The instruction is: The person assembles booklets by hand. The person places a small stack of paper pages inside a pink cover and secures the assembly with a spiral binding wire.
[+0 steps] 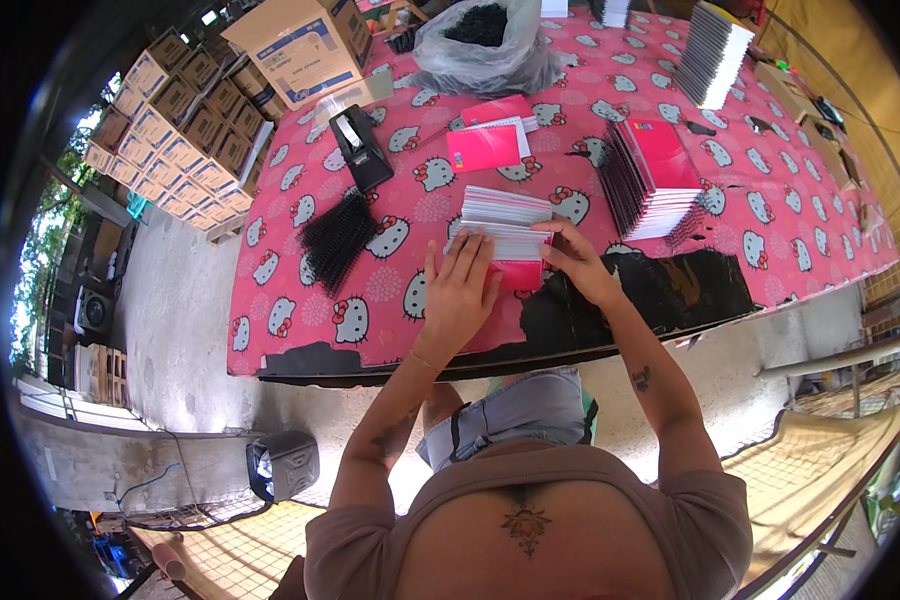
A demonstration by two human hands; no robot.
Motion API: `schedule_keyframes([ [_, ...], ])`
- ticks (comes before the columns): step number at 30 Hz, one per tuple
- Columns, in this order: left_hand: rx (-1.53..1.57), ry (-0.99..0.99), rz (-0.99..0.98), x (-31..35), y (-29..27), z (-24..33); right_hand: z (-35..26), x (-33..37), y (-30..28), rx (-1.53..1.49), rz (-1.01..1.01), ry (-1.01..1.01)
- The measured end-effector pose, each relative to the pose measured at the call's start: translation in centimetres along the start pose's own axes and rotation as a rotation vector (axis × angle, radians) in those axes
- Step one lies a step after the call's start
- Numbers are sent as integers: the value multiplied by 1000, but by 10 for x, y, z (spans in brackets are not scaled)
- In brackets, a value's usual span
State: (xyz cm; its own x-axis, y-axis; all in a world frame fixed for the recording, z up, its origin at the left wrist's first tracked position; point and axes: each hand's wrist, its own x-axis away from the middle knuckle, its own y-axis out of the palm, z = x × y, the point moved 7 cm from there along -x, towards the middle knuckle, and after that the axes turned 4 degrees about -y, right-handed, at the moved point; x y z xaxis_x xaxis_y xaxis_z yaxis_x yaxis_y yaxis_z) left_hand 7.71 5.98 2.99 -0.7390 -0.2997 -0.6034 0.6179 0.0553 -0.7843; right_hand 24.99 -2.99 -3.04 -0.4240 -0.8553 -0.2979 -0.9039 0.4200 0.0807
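Observation:
In front of me on the table lies a fanned stack of notebook pads (505, 212), with white page edges up and a pink cover showing at its near end. My left hand (458, 295) rests on its left side, fingers stretched out over the pages. At the right edge of the stack, my right hand (582, 268) grips it with bent fingers and thumb. Just beyond are loose pink notebooks (485, 148). A pile of black binding coils (338, 240) lies left of my left hand. To the right stands a stack of pink notebooks with black coils (655, 180).
A black tape dispenser (360, 148) sits beyond the coils. At the back are a plastic bag of black coils (485, 55), an open carton (300, 50) and a tall notebook stack (712, 58). The pink patterned tablecloth (770, 225) has torn black patches near the front edge. Stacked cartons (185, 130) stand left.

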Motion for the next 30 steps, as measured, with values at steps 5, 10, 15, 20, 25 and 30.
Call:
schedule_keyframes([
  [5, -30, 22, 3, 3, -5, -8, 5, -2, 0, 36, -34, -53],
  [10, 47, 19, -32, -2, -6, -11, -3, 0, 2, 39, -43, -36],
  [15, 561, -254, -22, -1, -1, -43, -5, 0, -2, 0, -7, 50],
  [20, 1019, -467, -136, 15, 36, -73, -3, -4, 0, -17, -17, -71],
  [25, 1140, -515, -172, 17, 42, -79, 0, -5, -2, 22, -10, -74],
  [30, 1238, -507, -131, 13, 35, -76, -3, -5, -1, 0, -16, -52],
])
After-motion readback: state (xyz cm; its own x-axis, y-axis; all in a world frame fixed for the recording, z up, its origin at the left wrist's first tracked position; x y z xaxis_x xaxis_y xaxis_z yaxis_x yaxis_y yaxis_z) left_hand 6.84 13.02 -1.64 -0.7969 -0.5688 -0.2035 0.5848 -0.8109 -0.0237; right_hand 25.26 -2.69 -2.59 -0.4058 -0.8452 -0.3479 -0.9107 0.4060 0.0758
